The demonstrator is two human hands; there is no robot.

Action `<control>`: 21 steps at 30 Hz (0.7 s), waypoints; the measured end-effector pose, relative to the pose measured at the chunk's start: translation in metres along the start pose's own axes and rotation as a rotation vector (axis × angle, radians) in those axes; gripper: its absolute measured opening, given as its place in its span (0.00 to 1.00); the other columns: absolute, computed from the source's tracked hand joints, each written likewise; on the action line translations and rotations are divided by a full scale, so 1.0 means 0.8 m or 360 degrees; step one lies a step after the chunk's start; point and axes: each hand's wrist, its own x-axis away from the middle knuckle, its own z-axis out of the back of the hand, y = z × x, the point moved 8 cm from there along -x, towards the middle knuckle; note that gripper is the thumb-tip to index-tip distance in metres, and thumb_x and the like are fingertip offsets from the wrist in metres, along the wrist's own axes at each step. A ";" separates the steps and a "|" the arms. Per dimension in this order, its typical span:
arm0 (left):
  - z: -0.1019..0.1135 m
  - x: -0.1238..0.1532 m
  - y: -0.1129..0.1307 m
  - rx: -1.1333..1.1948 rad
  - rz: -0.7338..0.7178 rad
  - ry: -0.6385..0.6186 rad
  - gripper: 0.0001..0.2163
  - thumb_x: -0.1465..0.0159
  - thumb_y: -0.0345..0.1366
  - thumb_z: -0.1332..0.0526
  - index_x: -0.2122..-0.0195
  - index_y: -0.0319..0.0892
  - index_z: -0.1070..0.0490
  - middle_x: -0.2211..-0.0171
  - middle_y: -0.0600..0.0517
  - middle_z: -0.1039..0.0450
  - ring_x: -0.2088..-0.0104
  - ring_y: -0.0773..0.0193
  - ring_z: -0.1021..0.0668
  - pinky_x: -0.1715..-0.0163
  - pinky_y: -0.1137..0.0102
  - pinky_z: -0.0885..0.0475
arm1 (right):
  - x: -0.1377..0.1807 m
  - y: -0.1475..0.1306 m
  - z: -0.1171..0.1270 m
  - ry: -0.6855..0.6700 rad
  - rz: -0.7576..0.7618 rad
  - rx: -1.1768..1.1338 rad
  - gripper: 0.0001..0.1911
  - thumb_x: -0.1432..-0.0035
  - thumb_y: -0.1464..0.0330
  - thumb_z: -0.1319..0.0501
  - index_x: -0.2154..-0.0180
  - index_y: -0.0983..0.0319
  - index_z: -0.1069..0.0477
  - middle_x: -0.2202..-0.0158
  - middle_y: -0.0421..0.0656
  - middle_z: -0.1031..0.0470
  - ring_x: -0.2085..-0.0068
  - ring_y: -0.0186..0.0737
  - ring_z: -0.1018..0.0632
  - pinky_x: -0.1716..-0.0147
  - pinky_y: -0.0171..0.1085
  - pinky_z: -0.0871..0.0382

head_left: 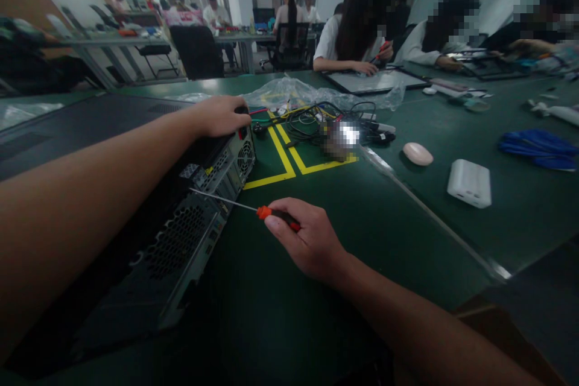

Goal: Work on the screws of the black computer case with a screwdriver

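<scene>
A black desktop computer case (113, 117) lies on its side at the left, its metal back panel with vents and ports turned toward the right. My left hand (222, 116) grips the case's far rear corner, fingers curled over the edge. A small dark piece shows by those fingers; I cannot make out what it is. In my right hand (310, 235), closed round the handle, is a screwdriver (280, 217) with orange and black grip. Its long thin shaft points left, the tip at the upper edge of the back panel; whether it meets a screw is too small to tell.
Tangled cables (312, 120) and clear plastic wrap (284, 93) lie behind the case. To the right are a pale oval object (417, 154), a white block (469, 183), a blue bundle (538, 149) and a strip (425, 205) along the green table. Co-workers sit across it.
</scene>
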 end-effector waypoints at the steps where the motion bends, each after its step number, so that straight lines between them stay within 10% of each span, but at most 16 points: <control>1: 0.000 0.000 0.000 0.0000 0.0002 0.0000 0.36 0.28 0.55 0.46 0.23 0.48 0.22 0.30 0.42 0.16 0.31 0.39 0.18 0.32 0.54 0.24 | 0.001 0.001 -0.001 -0.0005 -0.0019 -0.0006 0.11 0.23 0.58 0.33 0.51 0.58 0.19 0.60 0.43 0.14 0.63 0.41 0.19 0.59 0.41 0.26; 21: -0.004 -0.003 0.001 -0.0006 0.0028 -0.0038 0.37 0.28 0.52 0.47 0.23 0.44 0.22 0.30 0.39 0.16 0.31 0.38 0.17 0.32 0.55 0.25 | 0.003 0.007 0.002 0.0051 0.0043 0.0020 0.06 0.26 0.64 0.30 0.52 0.57 0.23 0.59 0.41 0.15 0.65 0.39 0.21 0.62 0.39 0.28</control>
